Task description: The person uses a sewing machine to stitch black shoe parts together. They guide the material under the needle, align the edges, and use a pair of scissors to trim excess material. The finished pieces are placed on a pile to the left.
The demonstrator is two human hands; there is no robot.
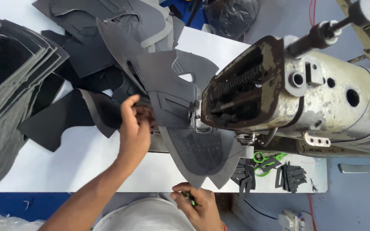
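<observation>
My left hand (pixel 134 128) lies on the grey shoe piece (pixel 180 111), a flat cut panel of matte, leather-like stuff with curved edges and a small cut-out window near its top; my fingers (pixel 144 114) press down on its left edge, thumb raised, so the hand is spread flat and grips nothing. The piece runs under the foot of the sewing machine (pixel 305 94), a heavy metal body with worn, chipped cream paint and an open end showing springs and rods. Its lower part, just left of the machine and toward me, is a rounded toe shape (pixel 204 154) with a dotted, perforated surface. My right hand (pixel 195 205) sits below that toe shape at the table edge, curled shut around a small green thing (pixel 190 198) I cannot make out clearly. Far left of the machine, a thick stack of grey panels (pixel 9 94) fans out on the white table (pixel 82 162). Below the machine lie small dark cut strips (pixel 290 175) beside green-handled snips (pixel 264 160).
</observation>
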